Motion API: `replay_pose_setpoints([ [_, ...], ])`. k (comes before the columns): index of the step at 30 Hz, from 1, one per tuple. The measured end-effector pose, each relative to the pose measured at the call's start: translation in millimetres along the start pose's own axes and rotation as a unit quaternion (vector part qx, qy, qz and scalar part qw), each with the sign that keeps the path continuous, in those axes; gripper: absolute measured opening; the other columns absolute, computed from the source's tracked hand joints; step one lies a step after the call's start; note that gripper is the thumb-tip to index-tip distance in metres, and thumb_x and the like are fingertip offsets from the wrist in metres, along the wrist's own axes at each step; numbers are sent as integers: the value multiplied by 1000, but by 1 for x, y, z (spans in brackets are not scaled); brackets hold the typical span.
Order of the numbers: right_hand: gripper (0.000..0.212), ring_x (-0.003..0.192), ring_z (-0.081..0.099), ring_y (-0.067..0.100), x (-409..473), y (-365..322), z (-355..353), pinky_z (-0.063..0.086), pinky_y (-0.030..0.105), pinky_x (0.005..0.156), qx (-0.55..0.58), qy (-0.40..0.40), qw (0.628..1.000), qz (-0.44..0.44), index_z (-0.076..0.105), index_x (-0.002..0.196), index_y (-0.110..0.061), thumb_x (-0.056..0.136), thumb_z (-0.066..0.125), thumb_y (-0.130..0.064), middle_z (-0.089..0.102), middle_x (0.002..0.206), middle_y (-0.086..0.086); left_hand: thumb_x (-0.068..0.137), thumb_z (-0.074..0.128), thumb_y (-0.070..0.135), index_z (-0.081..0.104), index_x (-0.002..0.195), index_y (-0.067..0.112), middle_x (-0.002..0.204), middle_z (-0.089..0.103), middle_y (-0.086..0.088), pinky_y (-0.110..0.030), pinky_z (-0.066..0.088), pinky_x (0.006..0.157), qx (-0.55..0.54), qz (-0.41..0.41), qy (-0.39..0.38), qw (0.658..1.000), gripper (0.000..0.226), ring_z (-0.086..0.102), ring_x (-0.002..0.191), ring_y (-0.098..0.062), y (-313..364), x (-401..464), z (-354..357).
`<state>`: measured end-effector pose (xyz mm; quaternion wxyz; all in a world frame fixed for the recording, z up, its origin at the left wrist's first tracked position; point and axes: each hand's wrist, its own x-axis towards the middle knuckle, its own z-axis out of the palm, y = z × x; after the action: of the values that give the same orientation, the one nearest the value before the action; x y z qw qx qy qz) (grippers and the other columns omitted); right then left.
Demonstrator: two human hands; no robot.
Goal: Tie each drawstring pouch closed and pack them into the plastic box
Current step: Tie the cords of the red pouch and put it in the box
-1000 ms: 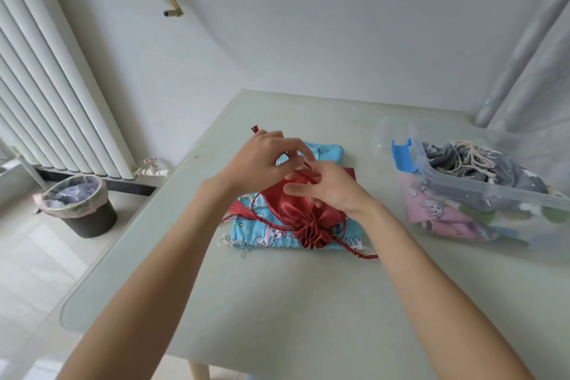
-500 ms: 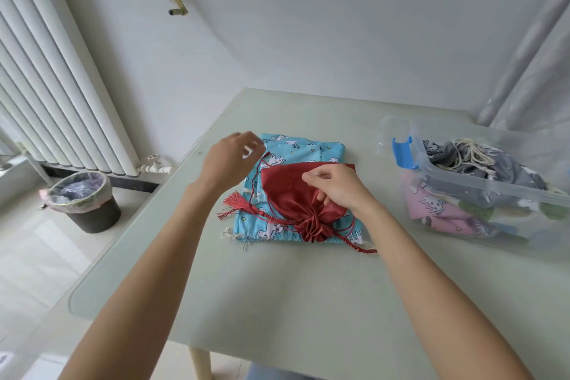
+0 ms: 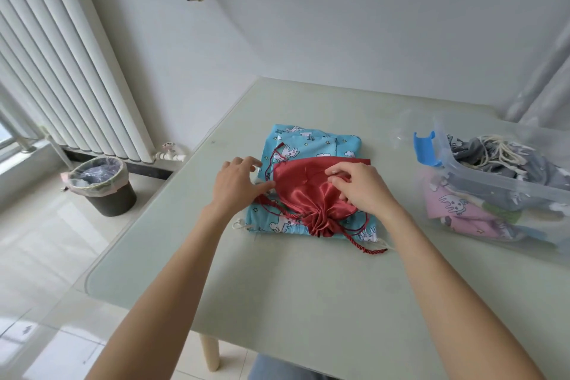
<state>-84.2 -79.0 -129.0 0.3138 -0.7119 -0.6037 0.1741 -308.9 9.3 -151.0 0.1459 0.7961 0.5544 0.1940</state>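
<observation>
Head view, the only view. Red satin pouch (image 3: 311,191) lies at frame centre on top of a stack of blue printed pouches (image 3: 311,145) on the counter (image 3: 308,287). Its neck is gathered toward the lower edge, with twisted red cord (image 3: 361,241) trailing down and right onto the counter and a thinner cord (image 3: 271,160) running up its left side.

Right hand (image 3: 361,188) rests on the pouch's right half, fingers curled and pinching satin or thread near the upper edge; which of the two cannot be told. Left hand (image 3: 237,185) sits at the pouch's left edge, fingers fairly straight and touching the fabric, holding nothing visible.

Plastic box (image 3: 499,194) stands at right of frame, well apart from the hands, already holding grey and pink pouches, with a blue latch (image 3: 425,148) at its near corner.

Risks, judged:
- Whether a knot is in place is not visible; if not, the gathered neck may reopen when lifted.
- Satin looks slippery; a one-sided pinch could let the pouch slide off the stack.
- Loose cord lies across the blue pouches and may snag and drag the top one along.
- Box looks fairly full; a trailing cord could hang over its rim.
</observation>
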Motion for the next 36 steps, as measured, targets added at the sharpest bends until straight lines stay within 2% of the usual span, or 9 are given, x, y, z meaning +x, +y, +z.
replay_pose_setpoints([
  [4, 27, 98, 61, 12, -8, 7, 4, 45, 27, 83, -96, -12, 995, -6, 65, 112, -23, 86, 60, -20, 68, 106, -8, 71, 66, 63, 64, 102, 25, 107, 58, -2, -31, 37, 82, 63, 5, 8, 998, 49, 48, 101, -24, -4, -4, 1],
  [7, 27, 102, 60, 11, -13, 9, 7, 45, 26, 83, -99, -1, 995, -16, 65, 112, -24, 85, 61, -20, 68, 107, -9, 74, 65, 60, 68, 89, 24, 106, 58, -4, -31, 36, 82, 82, 11, 11, 996, 39, 48, 100, -26, 1, -5, 5],
  [10, 24, 90, 64, 12, -14, 7, 7, 46, 25, 79, -87, 15, 996, -29, 66, 110, -24, 89, 57, -17, 68, 105, -9, 75, 68, 55, 71, 91, 21, 107, 58, -6, -31, 38, 83, 73, -8, -19, 997, 37, 47, 103, -27, 2, -2, 4],
  [14, 25, 49, 57, 2, -15, 4, 3, 49, 19, 62, 17, 31, 999, -31, 69, 98, -25, 92, 50, -10, 68, 81, -9, 77, 70, 45, 71, 95, 18, 107, 60, -5, -30, 38, 76, -20, -46, -21, 999, 32, 50, 103, -28, -2, -2, 1],
  [18, 25, 44, 48, 8, -15, -4, -4, 43, 15, 50, 93, 40, 994, -33, 68, 97, -21, 93, 48, -7, 66, 79, -4, 81, 70, 32, 68, 85, 19, 95, 64, 0, -28, 37, 65, -199, -55, 43, 977, 13, 55, 76, -15, 3, -9, -11],
  [22, 17, 42, 47, 12, -12, -13, -8, 40, 16, 46, 140, 35, 989, -18, 60, 104, -17, 92, 51, -10, 67, 79, -7, 87, 65, 25, 60, 87, 15, 85, 71, 2, -25, 47, 69, -291, -56, 33, 954, 11, 67, 73, -12, 14, -11, -27],
  [25, 12, 40, 46, 8, -11, -20, -8, 38, 18, 39, 187, 26, 982, 2, 54, 101, -14, 90, 57, -13, 71, 81, -7, 88, 63, 22, 57, 96, 15, 75, 71, 5, -20, 47, 61, -317, -10, 20, 948, 12, 66, 60, -4, 29, -11, -35],
  [31, 5, 42, 52, 2, -6, -33, -5, 38, 14, 39, 267, -16, 963, 9, 64, 88, -9, 87, 61, -5, 70, 77, 6, 80, 72, 19, 64, 98, 22, 82, 72, 1, -22, 53, 66, -267, 116, -38, 956, 20, 67, 73, -15, 79, 12, -53],
  [36, 19, 56, 52, 7, -5, -36, -12, 39, 16, 47, 388, -93, 916, 33, 66, 100, 2, 86, 63, -10, 68, 88, 9, 79, 73, 17, 72, 88, 22, 69, 66, 14, -6, 39, 61, -211, 197, -51, 956, 11, 58, 60, 7, 106, 22, -52],
])
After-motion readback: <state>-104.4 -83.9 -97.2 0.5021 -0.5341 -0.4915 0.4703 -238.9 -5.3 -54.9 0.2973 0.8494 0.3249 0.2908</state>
